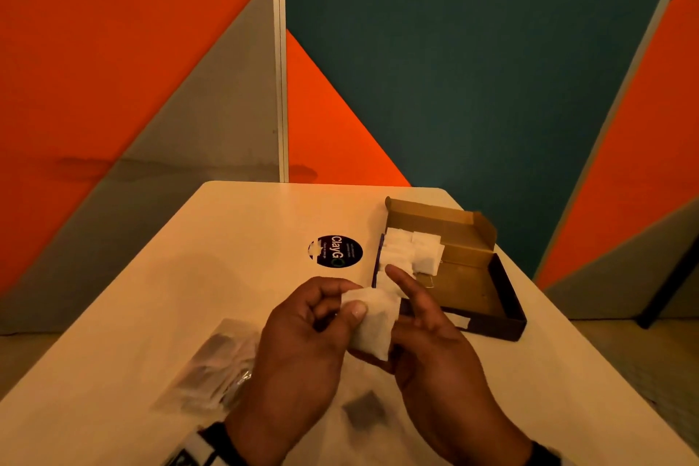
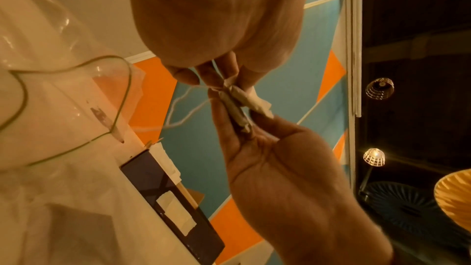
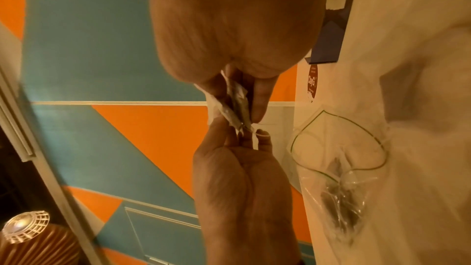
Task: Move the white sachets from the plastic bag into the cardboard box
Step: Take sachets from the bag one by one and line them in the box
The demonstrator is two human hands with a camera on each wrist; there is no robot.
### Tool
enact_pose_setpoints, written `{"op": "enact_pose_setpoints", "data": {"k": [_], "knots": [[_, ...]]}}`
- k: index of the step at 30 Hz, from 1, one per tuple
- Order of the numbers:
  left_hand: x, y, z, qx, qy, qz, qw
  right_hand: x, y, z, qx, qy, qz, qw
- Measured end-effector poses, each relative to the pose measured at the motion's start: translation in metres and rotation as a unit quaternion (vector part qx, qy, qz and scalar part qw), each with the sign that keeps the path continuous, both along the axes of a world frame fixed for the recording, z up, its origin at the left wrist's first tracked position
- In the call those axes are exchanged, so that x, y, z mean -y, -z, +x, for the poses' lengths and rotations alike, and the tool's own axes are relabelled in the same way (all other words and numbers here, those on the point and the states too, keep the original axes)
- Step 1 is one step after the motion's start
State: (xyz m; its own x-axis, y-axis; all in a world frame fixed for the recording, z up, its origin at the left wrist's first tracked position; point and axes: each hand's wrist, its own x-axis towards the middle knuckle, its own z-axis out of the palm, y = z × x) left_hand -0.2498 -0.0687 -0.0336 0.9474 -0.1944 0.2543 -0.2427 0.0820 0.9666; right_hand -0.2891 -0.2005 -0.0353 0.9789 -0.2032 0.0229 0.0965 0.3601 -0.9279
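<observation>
Both hands meet over the table's middle and hold a small stack of white sachets (image 1: 372,322) between them. My left hand (image 1: 342,308) pinches it with the thumb on top. My right hand (image 1: 416,314) holds the other side, index finger pointing up. The wrist views show the sachets (image 2: 239,102) (image 3: 237,106) edge-on, pressed between the fingers, with a thin string (image 2: 178,104) hanging off. The open cardboard box (image 1: 507,299) stands to the right with several white sachets (image 1: 412,250) at its far left end. The clear plastic bag (image 1: 215,363) lies at my left.
A round dark sticker (image 1: 335,251) is on the pale table (image 1: 227,238) beside the box. A grey square patch (image 1: 365,409) lies on the table under my wrists. Orange, grey and teal wall panels stand just behind the table's far edge.
</observation>
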Motion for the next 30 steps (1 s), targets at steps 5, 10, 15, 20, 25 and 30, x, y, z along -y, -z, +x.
{"op": "enact_pose_setpoints", "data": {"k": [5, 10, 15, 20, 25, 30], "knots": [[0.002, 0.002, -0.004, 0.053, -0.058, 0.026, 0.997, -0.003, -0.003, -0.007, 0.018, -0.018, -0.008, 1.0], [0.005, 0.008, -0.005, 0.065, -0.101, 0.072, 0.99, -0.002, 0.0, -0.009, -0.009, -0.003, -0.121, 0.993], [0.003, 0.006, -0.005, 0.05, -0.115, 0.109, 0.986, 0.012, 0.002, -0.005, -0.029, 0.055, -0.131, 0.989], [-0.006, -0.002, -0.016, 0.128, 0.047, 0.343, 0.929, 0.053, -0.011, 0.003, -0.048, 0.131, -0.165, 0.976], [0.011, 0.014, -0.015, 0.125, 0.279, 0.639, 0.706, 0.088, -0.035, 0.021, -0.053, 0.157, -0.212, 0.963], [0.021, 0.028, -0.016, 0.117, 0.278, 0.661, 0.687, 0.132, -0.04, 0.065, -0.086, 0.189, -0.274, 0.939]]}}
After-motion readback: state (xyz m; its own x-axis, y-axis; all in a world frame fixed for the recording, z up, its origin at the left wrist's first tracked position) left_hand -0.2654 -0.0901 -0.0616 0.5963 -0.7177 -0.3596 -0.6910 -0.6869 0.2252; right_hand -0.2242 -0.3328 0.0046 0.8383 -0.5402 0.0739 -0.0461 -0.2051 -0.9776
